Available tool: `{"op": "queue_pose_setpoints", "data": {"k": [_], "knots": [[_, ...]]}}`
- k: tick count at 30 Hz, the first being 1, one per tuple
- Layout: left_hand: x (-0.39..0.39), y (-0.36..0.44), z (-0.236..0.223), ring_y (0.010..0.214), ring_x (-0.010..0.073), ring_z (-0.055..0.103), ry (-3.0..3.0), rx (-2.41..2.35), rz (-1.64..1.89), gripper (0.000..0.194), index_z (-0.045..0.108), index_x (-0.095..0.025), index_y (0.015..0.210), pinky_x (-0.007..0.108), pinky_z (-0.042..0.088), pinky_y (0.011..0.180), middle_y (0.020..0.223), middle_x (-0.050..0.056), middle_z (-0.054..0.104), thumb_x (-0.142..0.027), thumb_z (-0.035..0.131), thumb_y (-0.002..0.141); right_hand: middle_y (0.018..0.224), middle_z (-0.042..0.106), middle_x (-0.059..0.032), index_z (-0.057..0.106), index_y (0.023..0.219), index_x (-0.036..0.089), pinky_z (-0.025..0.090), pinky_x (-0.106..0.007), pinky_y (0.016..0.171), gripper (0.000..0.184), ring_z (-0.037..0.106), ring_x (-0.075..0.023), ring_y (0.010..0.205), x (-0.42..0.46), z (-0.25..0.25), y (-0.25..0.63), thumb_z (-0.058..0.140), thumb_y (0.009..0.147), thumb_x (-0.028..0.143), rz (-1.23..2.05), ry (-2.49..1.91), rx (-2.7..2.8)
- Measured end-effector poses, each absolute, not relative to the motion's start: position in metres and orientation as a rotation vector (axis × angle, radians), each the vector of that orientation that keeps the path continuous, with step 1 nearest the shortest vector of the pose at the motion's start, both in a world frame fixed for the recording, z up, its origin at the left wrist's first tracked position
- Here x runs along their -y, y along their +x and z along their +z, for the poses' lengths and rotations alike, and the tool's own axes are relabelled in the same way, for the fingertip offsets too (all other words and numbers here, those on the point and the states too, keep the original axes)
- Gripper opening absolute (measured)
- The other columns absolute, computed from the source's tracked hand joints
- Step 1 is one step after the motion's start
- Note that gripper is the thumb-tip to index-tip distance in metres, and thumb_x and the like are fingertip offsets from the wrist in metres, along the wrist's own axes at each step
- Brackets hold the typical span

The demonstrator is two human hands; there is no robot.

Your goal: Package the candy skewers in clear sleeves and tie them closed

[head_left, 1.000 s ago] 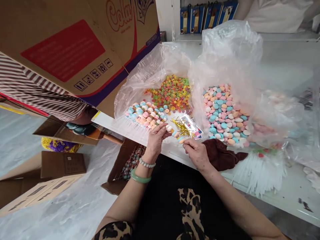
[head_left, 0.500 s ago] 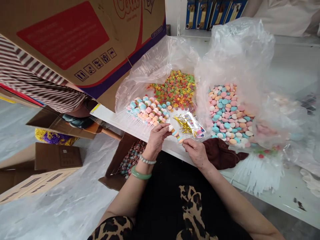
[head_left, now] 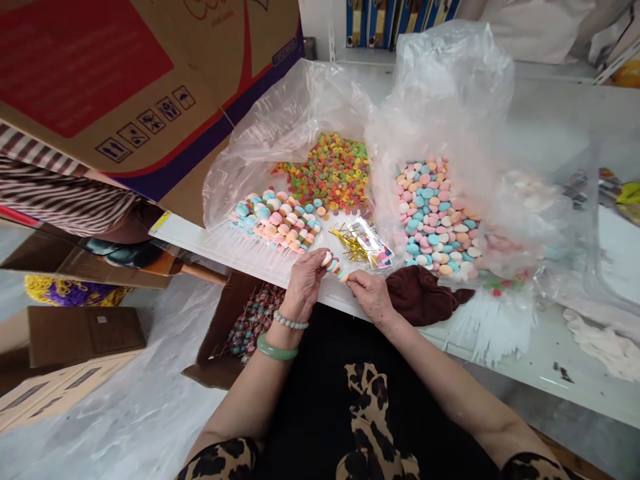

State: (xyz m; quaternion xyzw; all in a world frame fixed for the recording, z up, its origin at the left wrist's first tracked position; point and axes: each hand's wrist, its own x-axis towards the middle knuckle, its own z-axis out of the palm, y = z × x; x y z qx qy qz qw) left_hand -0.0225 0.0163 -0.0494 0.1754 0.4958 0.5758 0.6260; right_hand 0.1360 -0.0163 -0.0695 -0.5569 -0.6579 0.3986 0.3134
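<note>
A short candy skewer (head_left: 336,268) with white, blue and orange pieces is stretched between my two hands above the table's front edge. My left hand (head_left: 307,279) pinches its white end. At the orange end, the fingers of my right hand (head_left: 371,295) are closed on it. Just beyond lie gold twist ties (head_left: 351,243) and printed cards (head_left: 376,245). A pile of candy skewers (head_left: 280,221) with white sticks lies behind my left hand. Farther back are ring gummies (head_left: 345,170) on clear plastic, and pastel candies (head_left: 435,220) spill from a bag to the right.
A brown cloth (head_left: 423,297) and a bundle of white sticks (head_left: 493,330) lie at right. A large carton (head_left: 200,157) stands at left, with a person in striped clothing (head_left: 60,193) behind it. An open box (head_left: 210,347) of wrapped candies sits below the table edge.
The view has swung to the right, so the table's contents sit farther left in the picture. Both hands still hold the candy skewer, with little change in grip.
</note>
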Motion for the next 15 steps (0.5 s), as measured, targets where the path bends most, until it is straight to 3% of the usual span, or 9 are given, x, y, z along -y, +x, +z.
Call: {"op": "queue_pose_setpoints", "data": {"k": [5,9,11,15], "knots": [[-0.019,-0.018,-0.051,0.075,0.0155,0.066,0.362,-1.15,1.291,0.02,0.066,-0.015,0.079,0.03,0.054,0.074,0.078,0.003,0.066,-0.023,0.078,0.066,0.059,0.058,0.0036,0.066,0.078,0.022,0.041,-0.023,0.06,0.017,0.053,-0.0128,0.057,0.017,-0.071,0.132,0.052,0.081,0.031,1.179,-1.438,1.638],[-0.011,-0.015,-0.04,0.073,0.0155,0.066,0.445,-1.152,1.2,0.032,0.064,-0.021,0.103,0.034,0.054,0.075,0.093,0.005,0.067,-0.044,0.066,0.08,0.056,0.056,0.0044,0.062,0.073,0.022,0.041,-0.022,0.056,0.016,0.051,-0.0115,0.053,0.019,-0.052,0.143,0.055,0.081,0.033,1.195,-1.4,1.458],[0.0,-0.003,-0.036,0.072,0.0159,0.065,0.65,-1.228,1.197,0.041,0.062,-0.024,0.113,0.034,0.053,0.073,0.099,0.005,0.066,-0.053,0.058,0.084,0.058,0.056,0.0044,0.061,0.074,0.022,0.04,-0.022,0.052,0.015,0.048,-0.0105,0.051,0.016,-0.038,0.157,0.056,0.082,0.034,1.121,-1.396,1.315],[0.027,0.042,-0.044,0.083,0.0211,0.064,1.571,-1.343,0.912,0.028,0.069,-0.021,0.098,0.033,0.048,0.079,0.092,0.007,0.065,-0.045,0.064,0.083,0.059,0.053,0.0059,0.057,0.079,0.023,0.033,-0.021,0.044,0.012,0.041,-0.0079,0.044,0.005,-0.013,0.196,0.059,0.083,0.034,0.958,-1.299,1.022]]}}
